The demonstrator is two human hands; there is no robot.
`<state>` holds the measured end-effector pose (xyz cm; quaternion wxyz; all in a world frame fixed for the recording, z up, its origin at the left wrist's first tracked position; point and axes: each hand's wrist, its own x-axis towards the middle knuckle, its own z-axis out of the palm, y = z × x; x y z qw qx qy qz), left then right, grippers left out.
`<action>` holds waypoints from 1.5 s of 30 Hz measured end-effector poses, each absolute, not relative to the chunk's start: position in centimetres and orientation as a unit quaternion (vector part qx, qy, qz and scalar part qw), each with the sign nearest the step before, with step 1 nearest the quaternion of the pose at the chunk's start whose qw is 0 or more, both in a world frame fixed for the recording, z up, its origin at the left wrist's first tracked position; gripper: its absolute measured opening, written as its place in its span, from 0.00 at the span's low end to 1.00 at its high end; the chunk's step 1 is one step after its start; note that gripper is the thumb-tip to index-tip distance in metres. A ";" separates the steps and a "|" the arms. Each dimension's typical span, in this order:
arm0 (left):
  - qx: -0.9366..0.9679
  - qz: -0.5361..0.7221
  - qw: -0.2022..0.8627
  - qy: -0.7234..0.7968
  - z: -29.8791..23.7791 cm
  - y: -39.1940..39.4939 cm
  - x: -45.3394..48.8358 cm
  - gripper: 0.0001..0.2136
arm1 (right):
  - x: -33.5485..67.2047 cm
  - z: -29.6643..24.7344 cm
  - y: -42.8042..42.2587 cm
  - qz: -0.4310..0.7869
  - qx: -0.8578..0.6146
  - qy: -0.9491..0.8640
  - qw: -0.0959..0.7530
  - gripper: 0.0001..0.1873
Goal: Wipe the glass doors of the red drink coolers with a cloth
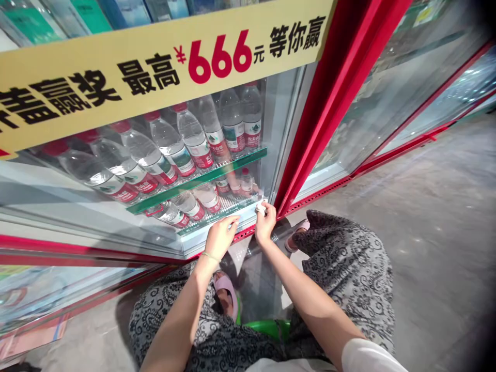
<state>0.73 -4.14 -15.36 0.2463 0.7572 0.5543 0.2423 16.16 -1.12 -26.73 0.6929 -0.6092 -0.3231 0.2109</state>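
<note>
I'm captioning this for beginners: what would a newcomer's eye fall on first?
First, the yellow banner with its big red 666, slanting across the glass high in view. Below it, red-capped bottles stand in rows behind the glass. Then, near the glass's bottom edge, the left hand and the right hand, which holds a small white thing.

Bright light, apparently from overhead — reflections haze the glass door [34, 188], glints dot the floor [430, 222], shadow darkens it beside the trousers [349, 263]. The banner [153, 103] reads crisply; the right edge blurs, its corners black.
</note>
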 end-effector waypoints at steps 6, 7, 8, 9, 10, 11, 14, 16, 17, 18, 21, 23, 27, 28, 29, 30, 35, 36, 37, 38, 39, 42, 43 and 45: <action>0.742 0.263 0.240 0.568 -15.3 -5.1 -1.7 0.11 | 15.7 -26.4 -1.5 0.242 -0.590 -0.371 0.674 0.08; 0.740 0.266 0.240 0.570 -15.4 -5.2 -2.0 0.11 | 16.6 -26.6 -0.8 0.235 -0.600 -0.353 0.679 0.09; 0.738 0.268 0.241 0.571 -15.5 -5.4 -2.3 0.11 | 17.5 -26.8 -0.1 0.226 -0.610 -0.331 0.684 0.12; 0.736 0.270 0.241 0.572 -15.6 -5.5 -2.6 0.11 | 18.3 -27.0 0.5 0.215 -0.619 -0.308 0.689 0.14; 0.734 0.272 0.242 0.573 -15.7 -5.6 -2.9 0.11 | 18.7 -27.2 1.1 0.206 -0.627 -0.288 0.694 0.15; 0.732 0.273 0.241 0.576 -15.9 -5.8 -3.3 0.10 | 18.8 -27.4 1.4 0.199 -0.632 -0.274 0.697 0.16; 0.724 0.276 0.237 0.586 -16.3 -6.3 -4.7 0.10 | 16.4 -28.1 0.7 0.198 -0.640 -0.263 0.695 0.15; 0.717 0.280 0.233 0.595 -16.6 -6.9 -6.0 0.11 | 13.2 -28.5 -0.8 0.212 -0.636 -0.282 0.686 0.12; 0.713 0.282 0.230 0.600 -16.6 -7.2 -6.7 0.11 | 11.4 -28.6 -1.7 0.222 -0.632 -0.298 0.681 0.11; 0.708 0.283 0.228 0.605 -16.7 -7.5 -7.4 0.11 | 9.7 -28.7 -2.7 0.233 -0.626 -0.315 0.675 0.10; 0.693 0.289 0.217 0.624 -16.7 -8.6 -9.7 0.10 | 5.2 -28.7 -5.0 0.267 -0.604 -0.366 0.656 0.08; 0.680 0.293 0.207 0.639 -16.6 -9.3 -11.2 0.10 | 2.7 -28.6 -6.2 0.286 -0.588 -0.399 0.643 0.07; 0.649 0.309 0.180 0.671 -16.2 -10.3 -14.1 0.10 | -1.6 -28.4 -7.8 0.321 -0.545 -0.468 0.617 0.06; 0.641 0.314 0.173 0.679 -16.0 -10.5 -14.8 0.10 | -2.5 -28.4 -8.1 0.328 -0.532 -0.485 0.612 0.07; 0.633 0.318 0.166 0.686 -15.9 -10.8 -15.4 0.10 | -3.4 -28.4 -8.5 0.334 -0.522 -0.497 0.608 0.08; 0.624 0.323 0.160 0.693 -15.7 -11.0 -16.1 0.10 | -4.1 -28.4 -8.8 0.337 -0.515 -0.506 0.605 0.09; 0.587 0.349 0.132 0.719 -14.8 -12.6 -18.9 0.09 | -7.1 -29.0 -9.7 0.342 -0.501 -0.524 0.598 0.13; 0.582 0.354 0.127 0.721 -14.6 -12.8 -19.3 0.09 | -7.7 -29.1 -9.9 0.344 -0.498 -0.529 0.595 0.14; 0.578 0.359 0.122 0.723 -14.5 -13.0 -19.7 0.09 | -8.4 -29.2 -10.1 0.346 -0.494 -0.535 0.592 0.15; 0.574 0.363 0.118 0.724 -14.3 -13.2 -20.0 0.09 | -9.1 -29.2 -10.3 0.349 -0.490 -0.541 0.588 0.15; 0.570 0.368 0.114 0.726 -14.2 -13.4 -20.3 0.09 | -9.8 -29.1 -10.6 0.351 -0.486 -0.547 0.585 0.16; 0.561 0.382 0.106 0.727 -13.8 -13.7 -21.1 0.08 | -11.8 -28.2 -11.3 0.351 -0.481 -0.554 0.582 0.16; 0.558 0.388 0.104 0.726 -13.7 -13.8 -21.4 0.08 | -12.3 -27.6 -11.5 0.350 -0.480 -0.554 0.583 0.15; 0.549 0.402 0.096 0.727 -13.4 -14.1 -22.1 0.08 | -13.2 -25.8 -11.5 0.349 -0.472 -0.557 0.587 0.15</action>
